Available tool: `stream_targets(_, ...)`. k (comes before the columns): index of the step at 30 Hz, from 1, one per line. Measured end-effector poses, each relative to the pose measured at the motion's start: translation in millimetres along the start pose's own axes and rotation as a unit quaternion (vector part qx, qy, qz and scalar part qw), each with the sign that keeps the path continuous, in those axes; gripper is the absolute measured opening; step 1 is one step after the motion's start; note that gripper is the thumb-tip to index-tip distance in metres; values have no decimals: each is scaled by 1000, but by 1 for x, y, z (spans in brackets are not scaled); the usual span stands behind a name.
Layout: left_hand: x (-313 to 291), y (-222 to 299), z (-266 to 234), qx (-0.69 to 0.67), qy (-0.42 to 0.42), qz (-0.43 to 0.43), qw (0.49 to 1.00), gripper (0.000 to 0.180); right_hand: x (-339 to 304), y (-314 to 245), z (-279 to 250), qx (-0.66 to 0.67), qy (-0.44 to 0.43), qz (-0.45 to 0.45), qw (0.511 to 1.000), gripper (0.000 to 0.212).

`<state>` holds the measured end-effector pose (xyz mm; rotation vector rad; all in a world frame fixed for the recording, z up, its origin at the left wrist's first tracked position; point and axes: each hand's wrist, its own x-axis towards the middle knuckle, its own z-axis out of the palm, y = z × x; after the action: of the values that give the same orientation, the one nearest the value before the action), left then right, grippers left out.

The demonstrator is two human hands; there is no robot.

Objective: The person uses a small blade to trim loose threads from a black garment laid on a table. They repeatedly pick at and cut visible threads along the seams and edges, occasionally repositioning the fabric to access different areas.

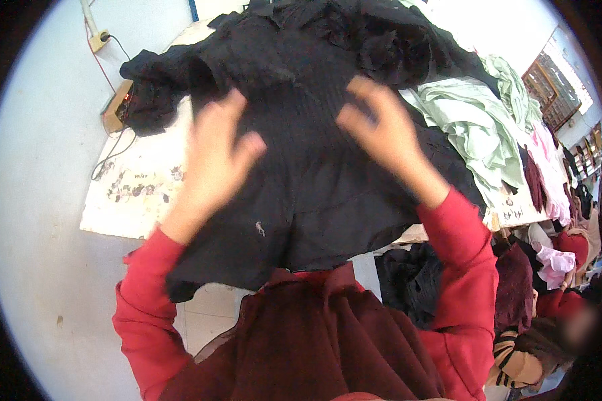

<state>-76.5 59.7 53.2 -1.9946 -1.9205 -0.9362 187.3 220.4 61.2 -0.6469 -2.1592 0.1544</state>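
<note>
A black garment (314,174) with fine pleats or ribs lies spread over the table in front of me, its lower part hanging past the near edge. My left hand (222,150) is over its left side, fingers apart and a little blurred. Over its right side is my right hand (381,120), thumb and fingers spread, also smeared by motion. Neither hand grips the cloth; whether the fingertips touch it I cannot tell. A small pale mark (260,229) shows on the garment's lower left part.
More black cloth (408,40) is heaped at the far side. Pale green fabric (471,120) lies at the right, with pink cloth (548,167) beyond it. A wooden box with a cable (117,107) stands by the left wall. Another person (548,341) is at lower right.
</note>
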Motion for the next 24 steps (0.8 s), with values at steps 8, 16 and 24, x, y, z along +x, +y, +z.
stream_targets(8, -113, -67, 13, 61, -282, -49, 956, 111, -157, 3, -24, -117, -233, 95, 961, 75)
stream_targets(16, -54, -36, -32, 13, -397, -71, 915, 79, -115, -41, -55, 45, -280, 204, 937, 44)
stream_targets(24, -58, 28, 74, -86, -181, 41, 979, 82, -137, -62, 13, -74, -278, 116, 951, 56)
